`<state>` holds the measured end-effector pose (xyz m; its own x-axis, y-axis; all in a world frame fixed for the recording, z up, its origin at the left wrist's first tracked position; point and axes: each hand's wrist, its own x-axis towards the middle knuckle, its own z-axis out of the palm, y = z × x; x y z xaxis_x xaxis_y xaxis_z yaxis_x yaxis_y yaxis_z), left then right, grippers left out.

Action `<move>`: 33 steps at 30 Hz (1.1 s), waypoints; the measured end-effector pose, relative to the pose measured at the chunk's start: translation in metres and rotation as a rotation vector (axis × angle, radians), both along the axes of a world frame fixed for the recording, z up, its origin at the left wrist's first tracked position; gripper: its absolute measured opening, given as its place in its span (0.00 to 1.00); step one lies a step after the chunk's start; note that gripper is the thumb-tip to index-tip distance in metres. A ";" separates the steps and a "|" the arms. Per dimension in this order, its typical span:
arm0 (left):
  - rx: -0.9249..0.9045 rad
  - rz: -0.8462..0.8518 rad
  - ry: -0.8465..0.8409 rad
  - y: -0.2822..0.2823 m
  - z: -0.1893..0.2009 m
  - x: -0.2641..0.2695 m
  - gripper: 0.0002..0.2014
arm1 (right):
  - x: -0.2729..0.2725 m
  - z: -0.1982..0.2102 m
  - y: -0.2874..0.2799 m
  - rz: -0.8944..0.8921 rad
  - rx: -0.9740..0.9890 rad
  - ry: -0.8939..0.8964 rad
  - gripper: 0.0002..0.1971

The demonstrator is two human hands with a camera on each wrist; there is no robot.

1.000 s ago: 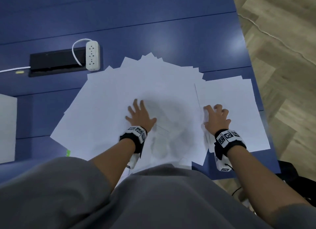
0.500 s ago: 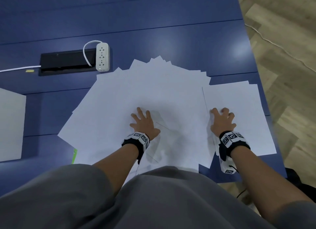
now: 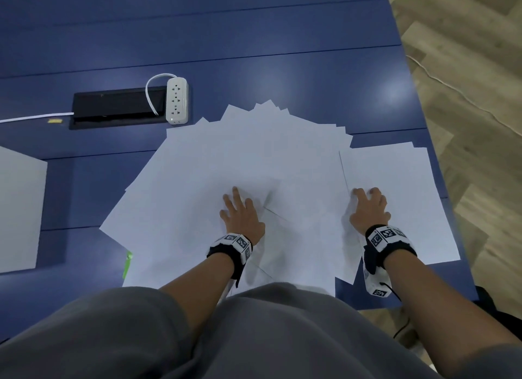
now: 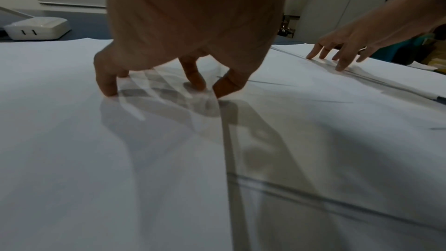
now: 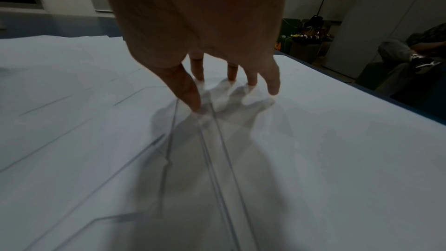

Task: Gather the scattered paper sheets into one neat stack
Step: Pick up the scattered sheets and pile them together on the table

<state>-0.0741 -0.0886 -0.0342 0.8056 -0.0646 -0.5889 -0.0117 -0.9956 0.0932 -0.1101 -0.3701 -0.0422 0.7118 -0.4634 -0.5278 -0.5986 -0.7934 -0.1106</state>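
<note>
White paper sheets (image 3: 231, 163) lie fanned over the near part of a blue table (image 3: 254, 39), overlapping at many angles, corners poking out toward the far side; a squarer group of sheets (image 3: 395, 180) sits at the right, its left edge lapping the fan, its right edge close to the table's edge.

Left hand (image 3: 241, 217) rests on the middle of the fan, fingers spread and bent down at the tips; the left wrist view shows fingertips (image 4: 107, 87) pressing the top sheet with the palm raised; nothing is gripped.

Right hand (image 3: 368, 209) sits on the seam where the right group meets the fan; fingers are arched and splayed, fingertips (image 5: 193, 102) touching paper beside several close-set sheet edges; the palm is off the surface; it holds nothing.

Both wrists carry black bands with white marker blocks (image 3: 385, 237).

A white power strip (image 3: 177, 100) lies just beyond the fan's far-left corner, its cable looping into a black cable tray (image 3: 113, 107) recessed in the table; a white panel (image 3: 19, 209) lies at the left edge, apart from the sheets; a green scrap (image 3: 128, 264) pokes out under the fan's near-left edge; wood flooring (image 3: 466, 96) shows to the right.
</note>
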 end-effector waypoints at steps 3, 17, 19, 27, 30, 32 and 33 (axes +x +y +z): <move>-0.034 -0.023 -0.037 0.004 0.000 -0.005 0.18 | 0.006 0.005 0.013 -0.027 -0.070 0.052 0.28; -1.120 0.822 -0.044 0.046 0.065 0.028 0.09 | 0.040 0.009 0.136 0.537 0.143 -0.122 0.38; -1.203 0.867 -0.082 0.055 0.071 0.033 0.08 | 0.040 0.005 0.142 0.545 0.131 -0.053 0.40; -1.003 0.930 -0.293 0.122 0.067 0.040 0.12 | 0.040 -0.001 0.152 0.632 -0.047 -0.047 0.24; -0.891 0.918 -0.311 0.155 0.049 0.034 0.08 | 0.041 0.004 0.157 0.623 -0.050 -0.059 0.16; -0.845 0.944 -0.282 0.169 0.036 0.028 0.08 | 0.040 0.004 0.160 0.617 -0.040 -0.087 0.14; -0.832 0.960 -0.269 0.175 0.030 0.024 0.08 | 0.039 0.004 0.161 0.605 -0.031 -0.121 0.13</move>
